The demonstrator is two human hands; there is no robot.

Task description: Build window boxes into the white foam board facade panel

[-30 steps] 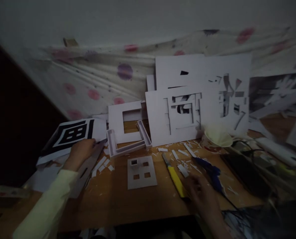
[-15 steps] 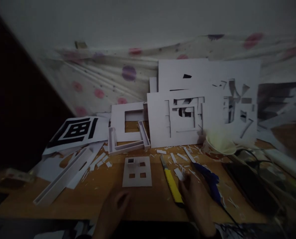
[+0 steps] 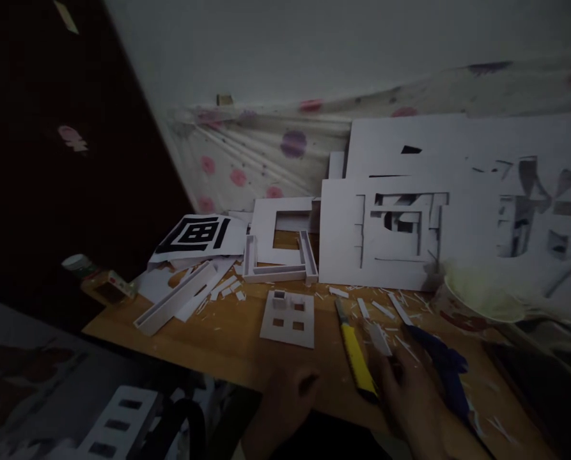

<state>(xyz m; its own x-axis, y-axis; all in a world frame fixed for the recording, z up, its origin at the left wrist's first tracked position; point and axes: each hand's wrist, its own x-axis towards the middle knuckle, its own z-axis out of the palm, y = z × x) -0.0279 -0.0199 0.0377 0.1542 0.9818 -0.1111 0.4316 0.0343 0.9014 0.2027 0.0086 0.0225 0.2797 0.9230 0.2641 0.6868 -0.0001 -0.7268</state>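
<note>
My left hand rests near the table's front edge with its fingers curled together; whether something is in them is too dark to tell. Just beyond it lies a white square board with four-sided holes and a small box shape standing at its back left. My right hand pinches a small white strip. Between the hands lies a yellow cutter knife, its blade pointing away. A blue glue gun lies to the right of my right hand.
White cut-out panels lean against the wall. A white angular frame, a long white channel and a printed character sheet lie at the left. A bottle sits at the left edge, a bowl at the right. Scraps are scattered around.
The view has swung left, so the table things appear farther right. The white strip in my right hand now points away from me.
</note>
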